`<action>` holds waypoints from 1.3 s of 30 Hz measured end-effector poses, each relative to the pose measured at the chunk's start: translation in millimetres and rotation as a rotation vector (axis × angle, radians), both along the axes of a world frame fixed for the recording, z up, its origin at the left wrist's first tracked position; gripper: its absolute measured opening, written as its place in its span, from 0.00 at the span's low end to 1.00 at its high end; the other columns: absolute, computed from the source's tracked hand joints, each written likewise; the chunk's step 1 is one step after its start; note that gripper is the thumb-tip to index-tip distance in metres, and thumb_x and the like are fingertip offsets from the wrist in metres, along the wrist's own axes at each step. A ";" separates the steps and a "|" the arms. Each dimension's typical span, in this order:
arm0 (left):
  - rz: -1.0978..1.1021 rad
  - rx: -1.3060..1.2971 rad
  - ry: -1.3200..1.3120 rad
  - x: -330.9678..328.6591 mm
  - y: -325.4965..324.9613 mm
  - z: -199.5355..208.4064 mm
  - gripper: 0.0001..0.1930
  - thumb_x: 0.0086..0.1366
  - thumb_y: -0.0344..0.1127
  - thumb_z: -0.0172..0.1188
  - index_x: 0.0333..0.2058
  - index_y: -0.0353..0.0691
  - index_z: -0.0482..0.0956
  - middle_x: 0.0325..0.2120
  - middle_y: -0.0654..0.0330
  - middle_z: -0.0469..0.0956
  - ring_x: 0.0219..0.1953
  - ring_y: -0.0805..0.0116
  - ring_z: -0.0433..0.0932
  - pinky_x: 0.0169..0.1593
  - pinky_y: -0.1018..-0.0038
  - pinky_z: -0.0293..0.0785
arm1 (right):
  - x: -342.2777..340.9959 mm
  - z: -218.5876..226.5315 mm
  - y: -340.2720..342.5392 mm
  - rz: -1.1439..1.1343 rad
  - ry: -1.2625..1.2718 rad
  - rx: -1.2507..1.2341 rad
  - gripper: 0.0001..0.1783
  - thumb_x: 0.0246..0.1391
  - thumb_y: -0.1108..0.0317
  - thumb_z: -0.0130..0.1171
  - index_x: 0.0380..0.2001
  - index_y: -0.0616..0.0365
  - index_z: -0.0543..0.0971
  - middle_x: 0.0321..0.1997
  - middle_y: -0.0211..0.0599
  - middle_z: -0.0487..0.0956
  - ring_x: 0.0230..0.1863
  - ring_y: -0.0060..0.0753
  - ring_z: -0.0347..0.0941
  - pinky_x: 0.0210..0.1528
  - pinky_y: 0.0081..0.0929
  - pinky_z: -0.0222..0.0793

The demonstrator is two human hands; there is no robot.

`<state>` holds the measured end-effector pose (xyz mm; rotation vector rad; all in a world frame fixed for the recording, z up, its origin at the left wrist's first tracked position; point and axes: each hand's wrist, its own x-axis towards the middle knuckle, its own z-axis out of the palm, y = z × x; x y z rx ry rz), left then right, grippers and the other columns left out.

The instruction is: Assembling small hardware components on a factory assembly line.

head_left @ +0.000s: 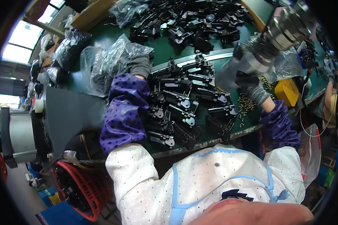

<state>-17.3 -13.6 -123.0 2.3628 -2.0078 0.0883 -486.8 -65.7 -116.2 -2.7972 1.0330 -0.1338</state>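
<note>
My left hand [141, 66], in a grey knit glove, reaches to the far side of the work surface. It is beside a crumpled clear plastic bag [112, 62], and its fingers are hidden. Several black metal hinge-like parts [182, 99] with silvery ends lie in rows between my arms. My right hand [257, 93], also gloved, is next to a scatter of small brass-coloured screws [246, 107]. A large grey cylindrical device [244, 67] hangs in front of it and covers its fingers, so any grip there is hidden.
A big heap of black metal parts [191, 22] fills the back of the green table [97, 37]. A metal strip [218, 55] runs in front of it. At right is a yellow container [286, 92]. A red basket [79, 191] stands low left, beside a dark grey panel [69, 120].
</note>
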 end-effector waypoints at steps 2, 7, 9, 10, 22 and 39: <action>-0.063 0.051 0.042 -17.7 0.6 9.0 0.08 0.48 0.41 0.57 0.25 0.44 0.75 0.23 0.52 0.73 0.28 0.55 0.72 0.34 0.65 0.68 | 10.3 43.1 12.1 -0.062 0.061 0.013 0.06 0.40 0.67 0.53 0.24 0.55 0.70 0.26 0.41 0.71 0.31 0.42 0.70 0.32 0.35 0.66; -0.058 -0.294 0.321 -59.3 27.7 73.1 0.06 0.51 0.37 0.55 0.27 0.42 0.74 0.22 0.54 0.73 0.27 0.57 0.73 0.32 0.68 0.68 | 16.0 64.6 0.6 0.053 -0.456 0.137 0.04 0.44 0.70 0.50 0.26 0.58 0.72 0.20 0.37 0.71 0.20 0.31 0.67 0.25 0.25 0.65; -0.223 -0.492 0.425 -99.9 19.2 75.3 0.06 0.52 0.35 0.55 0.28 0.42 0.74 0.23 0.55 0.73 0.26 0.59 0.73 0.31 0.71 0.68 | 20.3 62.4 -5.8 -0.005 -0.511 0.371 0.04 0.46 0.71 0.50 0.27 0.59 0.71 0.20 0.33 0.71 0.20 0.26 0.66 0.24 0.22 0.65; -0.242 -0.502 0.396 -128.6 28.9 96.2 0.06 0.51 0.35 0.56 0.28 0.41 0.73 0.23 0.56 0.74 0.25 0.59 0.73 0.30 0.71 0.69 | 33.0 65.8 -7.7 0.012 -0.592 0.616 0.05 0.47 0.71 0.51 0.28 0.60 0.71 0.20 0.30 0.71 0.20 0.20 0.65 0.22 0.18 0.64; -0.303 -0.324 0.589 -186.4 -0.2 48.6 0.13 0.44 0.32 0.63 0.31 0.41 0.73 0.26 0.58 0.76 0.30 0.61 0.76 0.32 0.71 0.70 | 124.5 62.7 -49.6 -0.033 -0.619 1.027 0.10 0.45 0.66 0.56 0.30 0.59 0.74 0.21 0.27 0.72 0.21 0.16 0.66 0.21 0.14 0.64; -0.183 -0.307 0.546 -199.5 -5.0 58.9 0.12 0.42 0.37 0.62 0.21 0.39 0.69 0.20 0.56 0.71 0.25 0.57 0.71 0.29 0.65 0.67 | 97.7 151.0 14.5 0.514 -1.284 0.722 0.30 0.31 0.59 0.66 0.40 0.59 0.70 0.37 0.34 0.73 0.42 0.34 0.68 0.38 0.30 0.67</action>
